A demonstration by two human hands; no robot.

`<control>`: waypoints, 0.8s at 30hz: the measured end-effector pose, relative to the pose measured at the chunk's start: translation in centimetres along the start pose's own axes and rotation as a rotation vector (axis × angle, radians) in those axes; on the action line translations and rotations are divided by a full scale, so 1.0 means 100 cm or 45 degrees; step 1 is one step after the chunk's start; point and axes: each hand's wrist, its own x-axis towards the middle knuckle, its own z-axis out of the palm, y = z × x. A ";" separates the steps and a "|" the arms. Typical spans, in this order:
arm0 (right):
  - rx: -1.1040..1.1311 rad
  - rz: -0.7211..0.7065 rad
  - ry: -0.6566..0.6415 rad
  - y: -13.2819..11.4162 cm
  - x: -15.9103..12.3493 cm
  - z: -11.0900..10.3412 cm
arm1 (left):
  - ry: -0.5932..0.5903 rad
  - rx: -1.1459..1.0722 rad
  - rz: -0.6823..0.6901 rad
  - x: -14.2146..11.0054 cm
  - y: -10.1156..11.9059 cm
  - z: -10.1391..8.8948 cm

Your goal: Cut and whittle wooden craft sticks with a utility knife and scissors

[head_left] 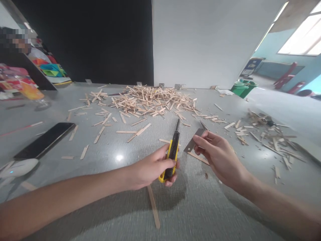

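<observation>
Since the single metal blade (194, 140) looks bare: the right hand (217, 150), pinching it between thumb and fingers, might get nicked if that grip slips.
Yellow-and-black tool (173, 155): one, curled round by the left hand (151, 167); a rightward swing of its narrow tip could catch the other hand.
Grey spike (204, 125): one, just beyond the right hand; whether held, I cannot tell.
Wooden sticks (160, 97): too many to count, heaped beyond both hands.
Phone (45, 140): one, left of the left hand, one white device (22, 167) just beside it.
</observation>
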 end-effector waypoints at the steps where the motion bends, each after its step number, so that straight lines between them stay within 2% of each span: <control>1: -0.004 -0.004 0.002 0.000 0.000 -0.001 | -0.036 0.001 0.012 0.000 0.000 0.000; 4: -0.023 -0.022 -0.005 0.000 -0.001 -0.001 | -0.126 -0.011 0.033 -0.001 -0.002 -0.001; 10: -0.017 -0.043 -0.023 -0.002 0.000 -0.001 | -0.205 -0.014 0.047 0.000 -0.006 -0.004; 19: 0.034 -0.109 0.144 -0.012 0.003 -0.007 | -0.524 0.095 0.058 -0.005 -0.002 -0.008; 24: 0.051 -0.115 0.158 -0.018 0.003 -0.007 | -0.563 0.093 0.026 -0.006 -0.002 -0.004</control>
